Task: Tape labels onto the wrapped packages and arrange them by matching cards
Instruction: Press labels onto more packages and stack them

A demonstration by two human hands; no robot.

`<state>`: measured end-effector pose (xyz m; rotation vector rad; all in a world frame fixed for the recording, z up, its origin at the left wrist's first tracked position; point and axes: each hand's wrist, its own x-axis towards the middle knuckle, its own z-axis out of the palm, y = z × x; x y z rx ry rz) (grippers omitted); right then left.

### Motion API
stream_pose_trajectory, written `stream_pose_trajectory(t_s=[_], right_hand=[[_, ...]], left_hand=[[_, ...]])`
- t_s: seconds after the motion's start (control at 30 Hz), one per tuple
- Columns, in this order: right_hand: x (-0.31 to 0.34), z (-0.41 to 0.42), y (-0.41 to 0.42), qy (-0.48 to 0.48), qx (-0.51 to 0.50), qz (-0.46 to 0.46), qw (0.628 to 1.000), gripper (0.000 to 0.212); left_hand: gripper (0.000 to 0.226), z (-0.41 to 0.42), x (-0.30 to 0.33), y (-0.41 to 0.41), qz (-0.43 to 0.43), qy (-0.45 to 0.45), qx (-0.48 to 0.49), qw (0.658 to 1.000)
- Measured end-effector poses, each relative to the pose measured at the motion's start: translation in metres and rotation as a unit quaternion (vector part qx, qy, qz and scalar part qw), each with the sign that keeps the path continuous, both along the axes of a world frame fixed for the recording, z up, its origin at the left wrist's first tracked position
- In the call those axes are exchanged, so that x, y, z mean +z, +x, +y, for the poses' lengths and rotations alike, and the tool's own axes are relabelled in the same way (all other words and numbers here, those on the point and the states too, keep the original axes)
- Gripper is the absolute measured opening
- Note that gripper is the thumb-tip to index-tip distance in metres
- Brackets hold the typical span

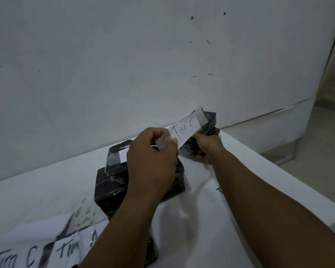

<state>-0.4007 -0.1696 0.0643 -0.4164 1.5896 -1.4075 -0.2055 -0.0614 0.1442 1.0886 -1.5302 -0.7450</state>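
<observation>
My left hand (153, 157) pinches one taped end of a white paper label (184, 128) that reads "TIM C", with clear tape sticking out at both ends. Behind the label, my right hand (205, 147) grips a small package (209, 122) wrapped in black plastic and holds it above the table. Two more black-wrapped packages lie below my left hand: a small one (116, 161) with a white label taped on, stacked on a larger one (112, 190). Cards reading "TIM C" (14, 258) and "TIM A" (75, 246) lie at the near left.
The work surface is a table (249, 171) covered in white paper, pushed against a white wall (124, 64). Its right edge runs diagonally toward the floor. Another black package (151, 250) sits partly hidden under my left forearm. A card edge (219, 192) shows by my right forearm.
</observation>
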Motion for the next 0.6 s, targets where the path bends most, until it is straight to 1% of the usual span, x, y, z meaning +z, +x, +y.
stream_pose_trajectory(t_s=[0.07,0.17,0.2,0.33,0.4,0.43,0.53,0.6], right_hand=[[0.001,0.000,0.001,0.003,-0.004,0.013,1.000,0.065],[0.003,0.000,-0.001,0.016,-0.014,0.055,0.998,0.057],[0.004,0.002,-0.002,0.020,-0.018,0.063,0.998,0.058],[0.006,0.006,-0.010,0.024,-0.017,0.078,0.997,0.078],[0.007,0.007,-0.014,0.021,-0.008,0.084,0.996,0.079],[0.010,0.009,-0.015,0.021,0.003,0.089,0.996,0.076],[0.021,0.019,-0.015,0.045,0.056,0.111,0.991,0.058],[0.024,0.022,-0.015,0.056,0.076,0.122,0.988,0.052]], left_hand=[[0.005,0.000,0.000,0.001,0.005,0.005,-0.002,1.000],[0.005,0.001,0.001,0.002,0.011,0.007,-0.003,1.000],[0.005,0.001,0.002,0.002,0.012,0.005,-0.003,1.000],[0.005,0.004,0.004,0.005,0.009,-0.002,-0.001,1.000],[0.005,0.006,0.006,0.007,0.009,-0.004,0.001,1.000],[0.005,0.007,0.006,0.008,0.006,-0.005,0.004,1.000],[0.005,0.009,0.008,0.011,0.003,-0.009,0.013,1.000],[0.006,0.012,0.009,0.014,0.002,-0.009,0.013,1.000]])
